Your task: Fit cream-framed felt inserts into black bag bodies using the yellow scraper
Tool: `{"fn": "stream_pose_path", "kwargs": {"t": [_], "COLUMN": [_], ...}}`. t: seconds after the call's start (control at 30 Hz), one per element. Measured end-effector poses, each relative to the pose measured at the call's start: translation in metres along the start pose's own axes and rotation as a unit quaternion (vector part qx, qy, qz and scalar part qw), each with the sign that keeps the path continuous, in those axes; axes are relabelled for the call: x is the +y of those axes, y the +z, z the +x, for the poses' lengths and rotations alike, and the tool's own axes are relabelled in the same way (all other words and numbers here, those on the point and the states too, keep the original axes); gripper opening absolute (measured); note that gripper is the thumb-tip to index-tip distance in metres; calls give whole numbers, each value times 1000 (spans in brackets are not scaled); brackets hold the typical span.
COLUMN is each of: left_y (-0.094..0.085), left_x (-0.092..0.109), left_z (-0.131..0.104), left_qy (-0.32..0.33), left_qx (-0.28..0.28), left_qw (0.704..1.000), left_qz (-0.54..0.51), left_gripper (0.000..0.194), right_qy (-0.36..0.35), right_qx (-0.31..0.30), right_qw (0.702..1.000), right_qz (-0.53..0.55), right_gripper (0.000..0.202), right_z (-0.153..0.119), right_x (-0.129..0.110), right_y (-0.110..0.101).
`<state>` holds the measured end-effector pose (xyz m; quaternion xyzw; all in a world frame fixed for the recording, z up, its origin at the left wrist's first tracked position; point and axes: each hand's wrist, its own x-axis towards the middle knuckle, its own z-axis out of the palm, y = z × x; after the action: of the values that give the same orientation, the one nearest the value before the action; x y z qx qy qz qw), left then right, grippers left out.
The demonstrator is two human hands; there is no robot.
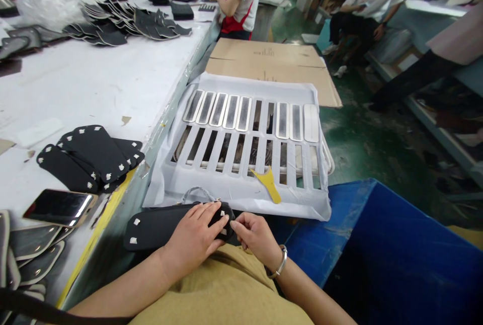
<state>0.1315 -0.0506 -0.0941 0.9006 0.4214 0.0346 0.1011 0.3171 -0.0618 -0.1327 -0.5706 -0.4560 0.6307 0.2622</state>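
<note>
A long black bag (162,227) with rounded ends lies across my lap, small white patches near its corners. A clear loop and small metal fittings show along its far edge. Over its right half rests my left hand (198,229), fingers reaching to the far edge and thumb towards the right end, holding it. Beside that end my right hand (256,237) is closed in a pinch; whatever is between its fingertips is too small to make out. Similar black panels (88,156) with white patches are stacked on the table to the left.
A white slotted rack (230,191) stands ahead, bearing several pale-rimmed strips (219,109) and a yellow Y-shaped piece (268,184). Cardboard (275,63) lies behind it. A phone (58,207) is on the white table (94,83). A blue bin (339,224) stands right. Other people work beyond.
</note>
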Motion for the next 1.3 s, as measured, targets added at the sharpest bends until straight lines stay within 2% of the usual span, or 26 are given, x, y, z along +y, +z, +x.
{"fn": "stream_pose_path", "kwargs": {"t": [0.23, 0.47, 0.6, 0.83, 1.3], "left_y": [0, 1, 4, 6, 4], "left_x": [-3, -5, -5, -2, 1], "left_z": [-1, 2, 2, 1, 7], "left_qy": [-8, -15, -3, 8, -13], "left_qx": [15, 18, 21, 27, 2], "left_qw": [1000, 1000, 999, 999, 1000], "left_qz": [0, -12, -31, -23, -24], "left_gripper": [45, 45, 47, 49, 49], "right_qy": [-6, 5, 22, 1, 32], "right_qx": [36, 21, 11, 19, 18], "right_qw": [995, 988, 993, 999, 999], "right_qz": [-90, -154, -114, -35, -39], "right_gripper": [25, 27, 27, 27, 25], "right_z": [0, 5, 6, 4, 7], "right_x": [-8, -14, -11, -5, -10], "right_y": [4, 0, 0, 3, 2]}}
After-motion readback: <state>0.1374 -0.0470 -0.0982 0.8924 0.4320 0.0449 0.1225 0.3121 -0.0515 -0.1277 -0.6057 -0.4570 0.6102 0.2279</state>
